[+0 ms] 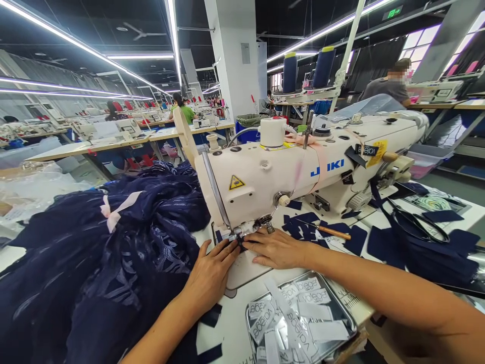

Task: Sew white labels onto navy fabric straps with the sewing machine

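A small dark piece of cloth (240, 243) is set at the presser foot (237, 233), right at the fingertips of both hands; most of it is covered, so its shape cannot be told. The fingers (226, 249) of the left hand (209, 275) are laid flat and stretched forward, with the thumb held apart from them. The fingers of the right hand (280, 250) are slightly bent, their tips lowered just beside the foot; whether cloth is pinched there cannot be told. The pale bed plate (244, 270) is partly covered by both hands, and above the fingers the white head of a sewing machine (261, 179) is stretched away to the right. Nearer than the fingers, a metal tray (340, 302) is filled with printed white labels (297, 328) on the desk (234, 323). To the right of the fingers, a wooden-handled awl (335, 232) is laid among dark cloth scraps (356, 241). To their left, a large navy garment pile (109, 273) is heaped, topped by a pale pink ribbon (113, 215). Well beyond the fingers, blue thread cones (290, 73) are mounted, and a co-worker in a green top (185, 113) is seen among other machines.
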Demonstrator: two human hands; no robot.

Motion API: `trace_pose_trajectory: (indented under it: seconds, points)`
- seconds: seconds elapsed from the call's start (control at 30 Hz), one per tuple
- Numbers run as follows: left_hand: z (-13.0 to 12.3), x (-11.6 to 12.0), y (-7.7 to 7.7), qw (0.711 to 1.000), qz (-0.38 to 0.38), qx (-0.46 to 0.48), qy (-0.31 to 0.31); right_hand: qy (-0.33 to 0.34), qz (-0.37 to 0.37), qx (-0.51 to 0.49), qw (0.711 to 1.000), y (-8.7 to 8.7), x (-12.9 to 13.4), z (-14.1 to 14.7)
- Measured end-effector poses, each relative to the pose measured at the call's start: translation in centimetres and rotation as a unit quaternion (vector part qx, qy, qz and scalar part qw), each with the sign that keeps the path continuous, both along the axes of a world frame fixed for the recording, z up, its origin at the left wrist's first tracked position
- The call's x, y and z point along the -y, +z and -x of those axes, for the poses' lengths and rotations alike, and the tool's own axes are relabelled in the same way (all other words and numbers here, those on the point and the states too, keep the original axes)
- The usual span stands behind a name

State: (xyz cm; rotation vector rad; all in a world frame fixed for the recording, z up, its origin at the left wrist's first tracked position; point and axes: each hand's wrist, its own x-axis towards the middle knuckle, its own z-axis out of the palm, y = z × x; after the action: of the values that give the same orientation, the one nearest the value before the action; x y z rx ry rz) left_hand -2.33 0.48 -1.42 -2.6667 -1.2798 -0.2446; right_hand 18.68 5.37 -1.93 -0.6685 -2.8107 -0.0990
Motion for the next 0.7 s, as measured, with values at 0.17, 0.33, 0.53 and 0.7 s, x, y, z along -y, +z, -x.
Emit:
trace_pose_trajectory:
  seconds: [0.17,0.33,0.53,0.7]
  points:
    - [-0.1,-0.5,0.5,0.999,0.012,-0.030,0.011,-0.017,0.063,-0.004,0.998,0.6,-0.1,-0.3]
    - [-0.1,-1.1,0.9,0.998,0.041,-0.039,0.038,-0.017,0.091,-0.021,0.995,0.7,-0.5,-0.3]
    - [-0.3,-1.2,0.9,0.997,0.027,-0.029,0.060,-0.041,0.091,-0.039,0.994,0.0,-1.2,-0.2]
    - [-0.2,-1.0,0.5,0.999,0.000,0.013,0.053,-0.085,0.022,-0.077,0.993,-1.1,-1.8,0.0]
